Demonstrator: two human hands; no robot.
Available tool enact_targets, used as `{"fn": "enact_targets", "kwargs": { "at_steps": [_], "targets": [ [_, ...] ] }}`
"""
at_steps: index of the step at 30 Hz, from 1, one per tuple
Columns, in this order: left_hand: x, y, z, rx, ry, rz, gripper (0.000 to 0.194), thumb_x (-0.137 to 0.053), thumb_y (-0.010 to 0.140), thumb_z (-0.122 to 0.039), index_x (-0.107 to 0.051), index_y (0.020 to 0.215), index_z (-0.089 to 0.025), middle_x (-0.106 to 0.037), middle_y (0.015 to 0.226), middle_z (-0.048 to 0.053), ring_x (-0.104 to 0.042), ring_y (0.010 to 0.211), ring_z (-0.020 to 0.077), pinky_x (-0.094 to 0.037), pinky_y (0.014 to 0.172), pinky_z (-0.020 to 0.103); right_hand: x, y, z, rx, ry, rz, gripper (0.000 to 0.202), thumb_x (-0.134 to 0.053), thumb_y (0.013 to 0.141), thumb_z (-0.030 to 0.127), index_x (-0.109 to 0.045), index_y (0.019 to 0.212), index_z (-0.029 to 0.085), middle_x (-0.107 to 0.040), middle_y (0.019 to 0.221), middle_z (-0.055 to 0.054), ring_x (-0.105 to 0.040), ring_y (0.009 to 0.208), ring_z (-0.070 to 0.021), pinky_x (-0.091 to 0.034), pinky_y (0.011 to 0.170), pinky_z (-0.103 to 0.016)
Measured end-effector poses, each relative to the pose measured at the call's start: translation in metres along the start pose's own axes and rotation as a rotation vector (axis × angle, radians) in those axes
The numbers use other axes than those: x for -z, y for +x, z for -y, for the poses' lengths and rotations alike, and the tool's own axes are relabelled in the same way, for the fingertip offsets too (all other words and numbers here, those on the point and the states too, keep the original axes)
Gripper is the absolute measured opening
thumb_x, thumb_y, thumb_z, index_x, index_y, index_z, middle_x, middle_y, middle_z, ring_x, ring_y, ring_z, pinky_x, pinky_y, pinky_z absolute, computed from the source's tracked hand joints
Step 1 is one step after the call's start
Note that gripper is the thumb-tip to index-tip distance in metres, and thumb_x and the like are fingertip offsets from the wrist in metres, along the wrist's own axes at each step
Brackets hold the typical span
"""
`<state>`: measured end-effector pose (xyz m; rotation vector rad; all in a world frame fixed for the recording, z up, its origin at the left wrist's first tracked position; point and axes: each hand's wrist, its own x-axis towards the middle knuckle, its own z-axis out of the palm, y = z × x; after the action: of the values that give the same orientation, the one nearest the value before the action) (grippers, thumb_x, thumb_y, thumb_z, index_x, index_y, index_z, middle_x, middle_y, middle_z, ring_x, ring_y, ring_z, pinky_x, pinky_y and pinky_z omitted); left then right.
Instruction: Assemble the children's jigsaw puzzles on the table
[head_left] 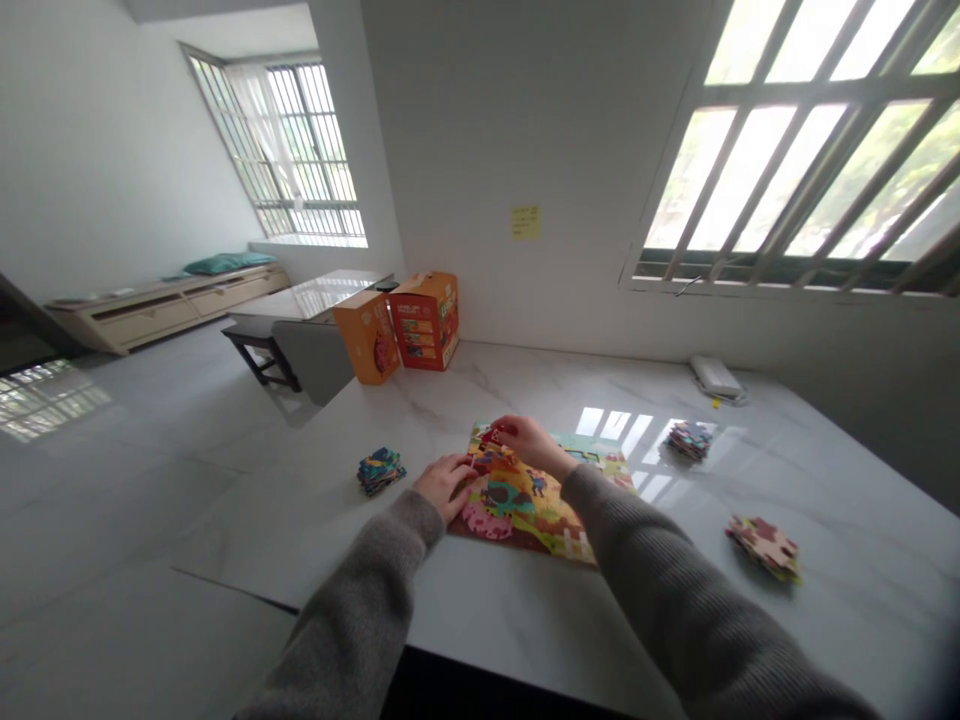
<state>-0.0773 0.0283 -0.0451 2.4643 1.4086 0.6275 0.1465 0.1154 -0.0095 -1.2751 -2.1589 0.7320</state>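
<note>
A colourful jigsaw puzzle (537,515) lies on the white marbled table. My left hand (444,484) rests on its left edge, fingers stretched out over the pieces. Above the puzzle's upper left corner, my right hand (531,446) pinches a small red puzzle piece (492,436). My right hand and forearm hide part of the puzzle's upper and right side. Close by on the left is a pile of dark blue-green puzzle pieces (380,470).
Two more piles of puzzle pieces sit to the right, one bluish (688,441), one pink and brown (765,548). An orange box (367,337) and a red-orange box (425,325) stand at the back left. A white device (716,378) lies by the wall.
</note>
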Motion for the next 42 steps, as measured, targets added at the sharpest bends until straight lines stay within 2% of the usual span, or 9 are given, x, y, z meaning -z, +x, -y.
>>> {"fn": "enact_targets", "kwargs": {
  "at_steps": [5,9,13,19,24,27,30,34,42],
  "targets": [
    [0.000,-0.001,-0.001,0.018,0.024,0.009,0.029,-0.056,0.083,-0.021,-0.065,0.110,-0.023,-0.058,0.131,0.008,-0.052,0.122,0.0262,-0.042,0.108,0.044,-0.016,0.031,0.009,0.019,-0.105,0.040,0.029,-0.055,0.089,0.016,-0.075,0.109,0.019,-0.076,0.095,-0.005,-0.066,0.082,-0.0162,-0.050,0.077,-0.025],
    [0.002,-0.002,-0.004,0.033,0.040,0.019,0.029,-0.056,0.083,-0.021,-0.065,0.110,-0.024,-0.059,0.130,0.007,-0.053,0.120,0.0264,-0.043,0.107,0.044,-0.020,0.037,0.012,0.036,-0.208,0.065,0.029,-0.055,0.090,0.017,-0.076,0.110,0.018,-0.075,0.104,-0.009,-0.067,0.094,-0.0213,-0.048,0.088,-0.029],
    [0.004,-0.002,-0.008,0.049,0.041,0.022,0.027,-0.056,0.084,-0.021,-0.064,0.109,-0.024,-0.058,0.130,0.007,-0.052,0.121,0.0273,-0.043,0.106,0.044,-0.021,0.035,0.013,0.059,-0.295,0.068,0.030,-0.052,0.093,0.020,-0.075,0.112,0.020,-0.072,0.107,-0.010,-0.066,0.096,-0.0209,-0.046,0.090,-0.028],
    [0.004,-0.001,-0.009,0.049,0.051,0.019,0.025,-0.056,0.085,-0.021,-0.065,0.108,-0.024,-0.059,0.127,0.006,-0.052,0.121,0.0262,-0.043,0.105,0.043,-0.021,0.026,0.009,0.099,-0.345,0.059,0.028,-0.053,0.094,0.021,-0.074,0.112,0.022,-0.066,0.100,-0.008,-0.064,0.091,-0.0186,-0.046,0.087,-0.027],
    [0.005,-0.002,-0.010,0.036,0.051,0.007,0.023,-0.056,0.086,-0.021,-0.064,0.107,-0.024,-0.059,0.127,0.007,-0.053,0.120,0.0262,-0.043,0.105,0.043,-0.014,0.020,0.002,0.108,-0.350,0.010,0.035,-0.055,0.093,0.018,-0.066,0.126,0.019,-0.064,0.106,-0.009,-0.063,0.091,-0.0169,-0.046,0.086,-0.026],
    [0.003,0.000,-0.009,0.051,0.053,-0.030,0.030,-0.057,0.085,-0.023,-0.062,0.115,-0.023,-0.057,0.128,0.008,-0.052,0.120,0.0261,-0.042,0.106,0.042,-0.007,0.011,-0.003,0.127,-0.348,-0.004,0.032,-0.049,0.096,0.015,-0.068,0.121,0.016,-0.065,0.107,-0.010,-0.061,0.096,-0.0179,-0.045,0.090,-0.027],
    [0.000,0.004,-0.007,0.087,0.073,-0.073,0.043,-0.058,0.087,-0.026,-0.055,0.130,-0.023,-0.053,0.134,0.009,-0.048,0.124,0.0263,-0.039,0.110,0.042,-0.003,-0.005,-0.004,0.235,-0.354,0.024,0.029,-0.050,0.096,0.015,-0.071,0.115,0.018,-0.066,0.108,-0.010,-0.059,0.103,-0.0194,-0.045,0.095,-0.031],
    [-0.004,0.011,-0.007,0.108,0.088,-0.045,0.049,-0.055,0.090,-0.029,-0.049,0.138,-0.023,-0.051,0.140,0.009,-0.045,0.127,0.0276,-0.036,0.112,0.045,-0.006,-0.028,-0.001,0.398,-0.409,0.050,0.038,-0.052,0.093,0.012,-0.064,0.127,0.021,-0.062,0.125,-0.010,-0.053,0.115,-0.0215,-0.044,0.101,-0.037],
    [-0.002,0.014,-0.010,0.130,0.118,-0.029,0.044,-0.056,0.090,-0.028,-0.054,0.134,-0.022,-0.055,0.137,0.008,-0.046,0.126,0.0272,-0.038,0.109,0.043,-0.011,-0.035,0.007,0.392,-0.434,0.066,0.037,-0.051,0.097,0.021,-0.059,0.134,0.024,-0.061,0.134,-0.009,-0.048,0.127,-0.0239,-0.042,0.103,-0.043]
  ]
}}
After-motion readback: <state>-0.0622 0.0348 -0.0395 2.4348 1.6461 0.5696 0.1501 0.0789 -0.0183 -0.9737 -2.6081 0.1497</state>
